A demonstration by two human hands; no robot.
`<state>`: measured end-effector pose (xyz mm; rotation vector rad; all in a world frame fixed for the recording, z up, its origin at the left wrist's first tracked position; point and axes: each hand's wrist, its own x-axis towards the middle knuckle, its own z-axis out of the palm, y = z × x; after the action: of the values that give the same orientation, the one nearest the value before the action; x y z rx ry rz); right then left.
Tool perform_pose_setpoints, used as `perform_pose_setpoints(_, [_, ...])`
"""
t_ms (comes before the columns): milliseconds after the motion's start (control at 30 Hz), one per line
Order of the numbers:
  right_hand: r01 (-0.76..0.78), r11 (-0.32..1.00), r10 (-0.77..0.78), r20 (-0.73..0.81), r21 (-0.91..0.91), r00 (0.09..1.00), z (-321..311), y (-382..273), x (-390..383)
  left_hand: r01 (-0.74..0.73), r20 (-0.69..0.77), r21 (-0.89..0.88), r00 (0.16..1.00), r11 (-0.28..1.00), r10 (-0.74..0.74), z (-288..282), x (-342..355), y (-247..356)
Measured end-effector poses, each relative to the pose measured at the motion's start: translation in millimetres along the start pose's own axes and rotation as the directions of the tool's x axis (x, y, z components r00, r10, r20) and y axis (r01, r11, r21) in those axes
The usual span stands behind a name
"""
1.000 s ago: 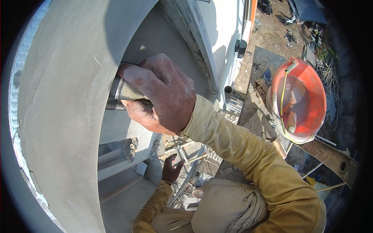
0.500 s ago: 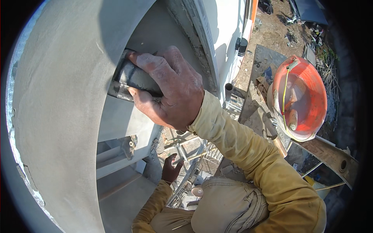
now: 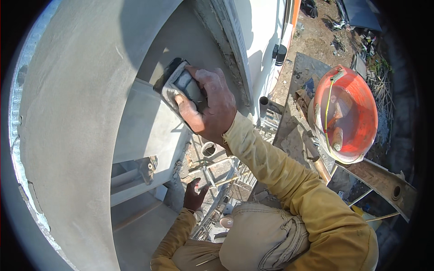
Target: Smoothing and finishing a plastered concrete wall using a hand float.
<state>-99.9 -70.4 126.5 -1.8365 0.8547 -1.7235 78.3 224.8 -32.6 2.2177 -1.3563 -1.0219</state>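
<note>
Right hand [image 3: 211, 105] curled round flat, black-edged, grey-smeared block [image 3: 185, 83] | left hand [image 3: 195, 198] half-open, seemingly empty

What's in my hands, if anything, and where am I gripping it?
Your right hand holds a dark-edged block across its back, between thumb and fingers. Your left hand looks empty.

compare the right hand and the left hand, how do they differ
The right hand grips a dark-edged handheld tool; the left hand appears to hold nothing, its thumb and fingers apart.
The right hand is sunlit with pale dust showing; the left hand looks shaded.
The right hand appears larger in the picture, the left hand smaller.
Both are bare and come out of yellowish sleeves.
</note>
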Motion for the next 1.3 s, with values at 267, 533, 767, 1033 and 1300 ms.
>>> perform_pose_setpoints(267, [-0.298,0.954,0.299,-0.07,0.025,0.952,-12.1,19.8,-31.7,0.03,0.033,-0.002,0.999,1.0,-0.03,7.2,-5.7,2.3])
perform_pose_setpoints(533, [-0.29,0.956,0.29,0.003,0.041,0.957,1.0,31.1,-32.8,0.001,-0.04,-0.009,0.999,1.0,-0.002,-0.2,-5.4,-13.3])
perform_pose_setpoints(767, [-0.273,0.959,0.273,0.0,0.08,0.962,-11.0,17.0,-38.3,-0.011,0.01,-0.004,1.0,1.0,0.011,9.6,-8.8,-14.0])
perform_pose_setpoints(1033, [-0.085,0.995,0.088,-0.063,0.047,0.994,4.6,36.6,-35.5,0.022,-0.043,0.031,0.999,0.999,-0.02,1.8,-6.7,-28.5])
perform_pose_setpoints(1300, [-0.03,0.999,0.032,-0.078,0.02,0.996,3.5,36.1,-41.2,0.046,0.056,0.067,0.997,0.997,-0.05,9.0,-7.9,-14.9])
